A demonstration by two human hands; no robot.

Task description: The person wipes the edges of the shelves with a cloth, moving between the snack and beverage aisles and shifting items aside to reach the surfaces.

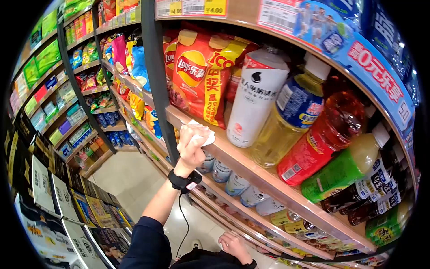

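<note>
My left hand (193, 145) is closed around a folded white cloth or tissue (206, 136). It presses against the front edge of a wooden shelf (219, 142), just below a red bag of Lay's chips (197, 74). A black band with a cable sits on that wrist. To the right of the chips stands a white drink bottle (257, 96), then a bottle of yellow drink (291, 112) with a blue label. My right hand (235, 246) hangs low near my body, its fingers loosely bent and apart, with nothing visible in it.
Farther right stand a red-labelled bottle (320, 139), a green-labelled bottle (342, 168) and dark bottles (358, 193). Price tags line the upper shelf edge (237, 15). Below are more drinks (237, 184). Stacked boxes (67, 201) flank the tiled aisle floor (130, 172) on the left.
</note>
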